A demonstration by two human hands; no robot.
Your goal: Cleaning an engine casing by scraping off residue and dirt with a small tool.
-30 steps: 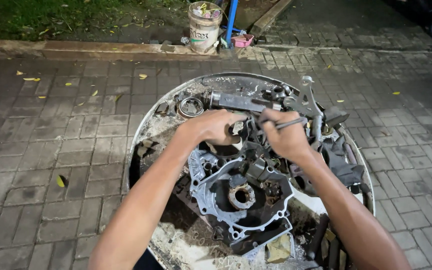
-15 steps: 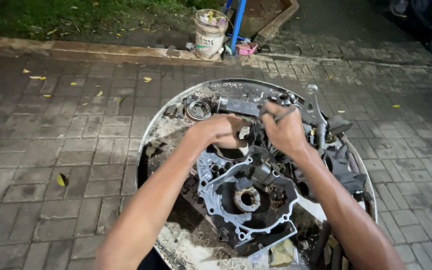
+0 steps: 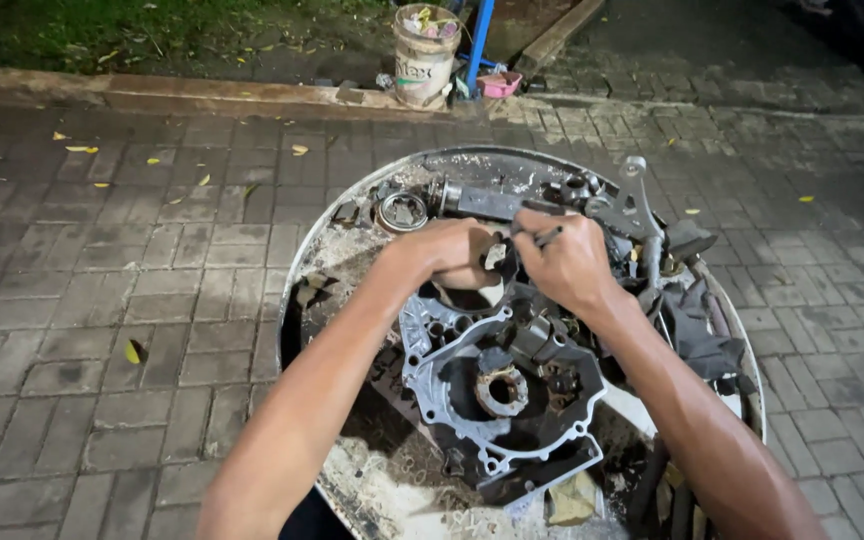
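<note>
Over a round, grimy metal tray point(image 3: 352, 235) heaped with engine parts, the left hand point(image 3: 452, 255) grips a small pale part point(image 3: 495, 256) while the right hand point(image 3: 564, 262) clamps a thin dark tool point(image 3: 544, 238) against it. A silver engine casing point(image 3: 497, 400) lies just below both hands. A dirty bucket point(image 3: 423, 55) holding scraps stands by the curb.

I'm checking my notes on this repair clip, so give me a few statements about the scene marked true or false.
1. The right hand grips a thin dark tool. True.
2. The round metal tray stands on grass. False: it rests on brick paving.
3. The left hand lies flat on the paving. False: it holds a small part above the silver engine casing.
4. A bucket stands beyond the tray, by the kerb. True.
</note>
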